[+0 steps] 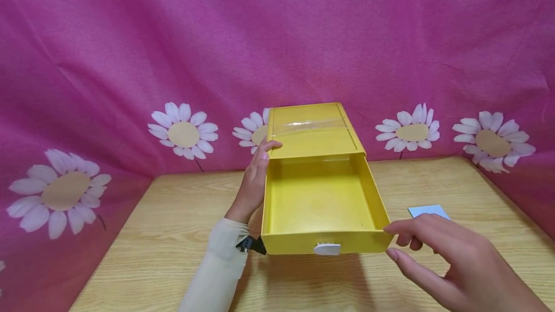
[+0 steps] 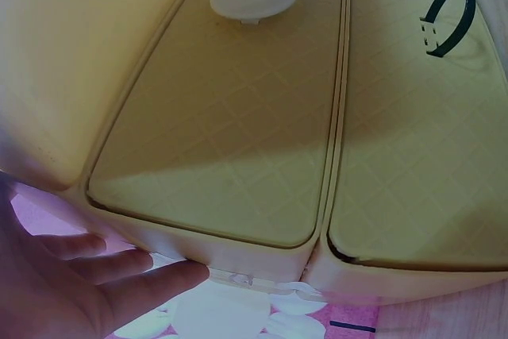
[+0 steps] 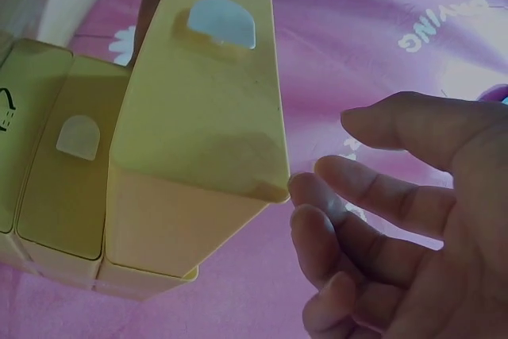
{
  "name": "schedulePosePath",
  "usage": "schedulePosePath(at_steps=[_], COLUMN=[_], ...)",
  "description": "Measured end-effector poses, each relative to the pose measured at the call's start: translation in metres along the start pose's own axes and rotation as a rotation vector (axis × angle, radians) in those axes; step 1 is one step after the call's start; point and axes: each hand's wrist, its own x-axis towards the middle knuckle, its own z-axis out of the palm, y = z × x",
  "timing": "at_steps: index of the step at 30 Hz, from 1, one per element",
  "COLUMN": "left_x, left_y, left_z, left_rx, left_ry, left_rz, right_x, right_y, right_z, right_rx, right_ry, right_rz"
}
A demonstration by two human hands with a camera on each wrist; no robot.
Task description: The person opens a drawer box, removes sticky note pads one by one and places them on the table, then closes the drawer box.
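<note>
A yellow drawer cabinet (image 1: 314,141) stands on the table, clear tape across its top. Its top drawer (image 1: 321,242) is pulled far out, with nothing inside and a white tab on the front. My left hand (image 1: 255,177) rests against the cabinet's left side, one fingertip over the top edge. In the left wrist view, that hand's fingers (image 2: 163,287) lie straight along the side. My right hand (image 1: 455,254) is at the drawer's front right corner, fingertips right at it. In the right wrist view its fingers (image 3: 389,192) are loosely bent, thumb apart, nothing between them.
Below are two more drawer fronts: one with a white tab (image 3: 79,137), one with a black strap loop (image 2: 454,20). A light blue square (image 1: 428,211) lies on the wooden table (image 1: 173,235) beyond my right hand. A pink flowered cloth (image 1: 277,37) hangs behind and at both sides.
</note>
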Motion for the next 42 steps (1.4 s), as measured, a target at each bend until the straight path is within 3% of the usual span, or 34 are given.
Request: schedulePosePath(at_steps=[17, 31, 34, 39, 42], left_x=[-0.001, 0.0, 0.001, 0.006, 0.009], left_y=[0.001, 0.001, 0.0, -0.023, -0.037], left_z=[-0.001, 0.0, 0.0, 0.002, 0.003], left_rx=[-0.016, 0.005, 0.008, -0.009, -0.012], left_ry=[0.001, 0.003, 0.006, 0.009, 0.017], left_rz=[0.0, 0.006, 0.003, 0.007, 0.021], right_x=[-0.003, -0.003, -0.003, -0.002, -0.002], right_y=[-0.015, -0.015, -0.015, -0.017, -0.017], right_z=[0.02, 0.042, 0.044, 0.047, 0.049], right_rx=[0.087, 0.168, 0.186, 0.232, 0.229], right_ry=[-0.148, -0.169, -0.183, -0.232, -0.202], right_rz=[0.121, 0.061, 0.08, 0.152, 0.13])
